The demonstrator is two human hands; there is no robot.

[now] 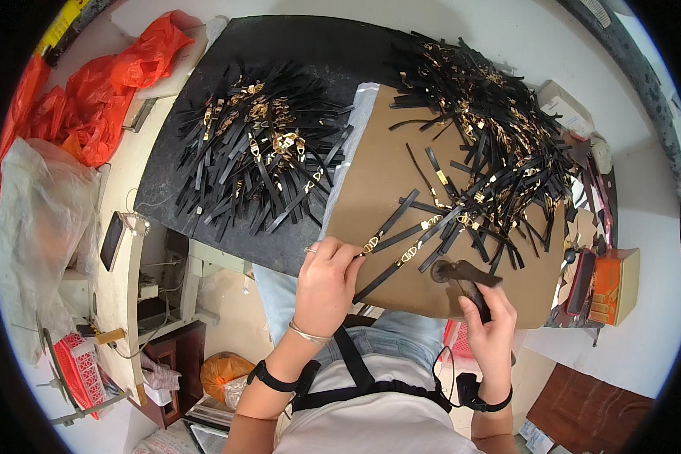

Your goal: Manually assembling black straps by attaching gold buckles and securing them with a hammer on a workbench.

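My left hand (327, 281) pinches the gold-buckle end of a black strap (390, 222) lying on a brown board (371, 189). A second strap with a gold buckle (409, 254) lies just right of it. My right hand (490, 324) grips the dark handle of a small hammer (461, 274), whose head rests over the board's near edge. A big heap of black straps with gold fittings (499, 144) covers the board's far right. Another heap of straps (261, 147) lies on a black mat (204, 189) to the left.
Red plastic bags (106, 91) and a clear bag (41, 219) sit at the left. An orange box (613, 286) stands at the right edge, a pale box (566, 106) behind the heap. A phone (113, 239) lies on the left bench.
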